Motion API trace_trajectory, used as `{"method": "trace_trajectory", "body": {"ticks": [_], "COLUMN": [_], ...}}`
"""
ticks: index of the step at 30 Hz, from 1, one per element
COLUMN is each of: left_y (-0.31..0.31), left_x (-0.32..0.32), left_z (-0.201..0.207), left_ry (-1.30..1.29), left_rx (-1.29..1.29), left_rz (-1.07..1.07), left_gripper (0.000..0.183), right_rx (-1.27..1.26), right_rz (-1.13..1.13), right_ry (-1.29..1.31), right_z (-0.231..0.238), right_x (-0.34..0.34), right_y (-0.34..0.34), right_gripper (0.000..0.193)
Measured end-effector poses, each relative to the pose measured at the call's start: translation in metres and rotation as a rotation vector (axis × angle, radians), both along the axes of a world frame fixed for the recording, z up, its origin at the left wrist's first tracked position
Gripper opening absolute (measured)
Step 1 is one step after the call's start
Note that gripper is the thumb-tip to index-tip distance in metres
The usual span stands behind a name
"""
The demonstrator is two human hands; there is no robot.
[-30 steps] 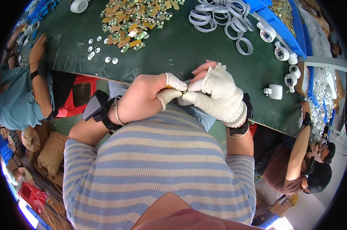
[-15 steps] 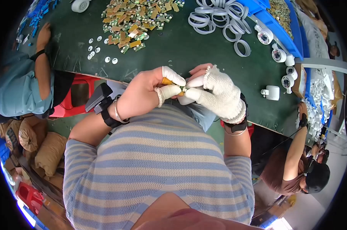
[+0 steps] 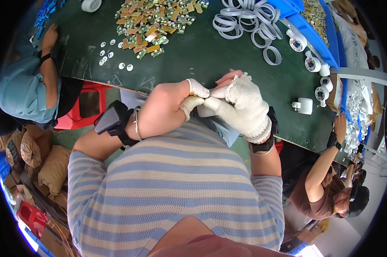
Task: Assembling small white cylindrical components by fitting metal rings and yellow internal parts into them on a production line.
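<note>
My left hand, with white covers on thumb and index finger, meets my right hand just above the table's near edge. The right one wears a white knit glove with bare fingertips at the far side. Both hands pinch a small circuit board between thumbs and index fingers. My fingertips now hide nearly all of it, leaving only a yellowish sliver. Directly under the fingertips shows part of a white plastic piece, its full shape hidden. Dark devices are strapped to both wrists.
Circuit boards lie heaped on the green table, with round white discs nearer. Grey rings, white plastic housings and a blue bin stand right. Co-workers' arms rest at left and right.
My fingertips have drawn closer together, covering the small board that showed between them before. The left wrist has turned slightly. The co-worker at the right has shifted their arm and head.
</note>
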State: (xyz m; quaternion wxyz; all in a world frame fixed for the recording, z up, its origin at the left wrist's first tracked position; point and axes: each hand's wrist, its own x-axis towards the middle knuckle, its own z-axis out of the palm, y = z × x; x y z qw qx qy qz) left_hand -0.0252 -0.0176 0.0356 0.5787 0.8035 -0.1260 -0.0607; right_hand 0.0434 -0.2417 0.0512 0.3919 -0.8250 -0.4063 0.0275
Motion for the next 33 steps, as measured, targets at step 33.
{"method": "trace_trajectory", "body": {"ticks": [33], "left_y": [-0.012], "left_x": [0.017], "left_z": [0.016], "left_ry": [-0.337], "left_rx": [-0.114], "left_rz": [-0.203], "left_gripper": [0.041], "right_rx": [0.099], "right_rz": [-0.411], "right_ry": [-0.545], "right_z": [-0.014], "right_x": [-0.031], "right_y": [-0.019], "right_gripper": [0.033]}}
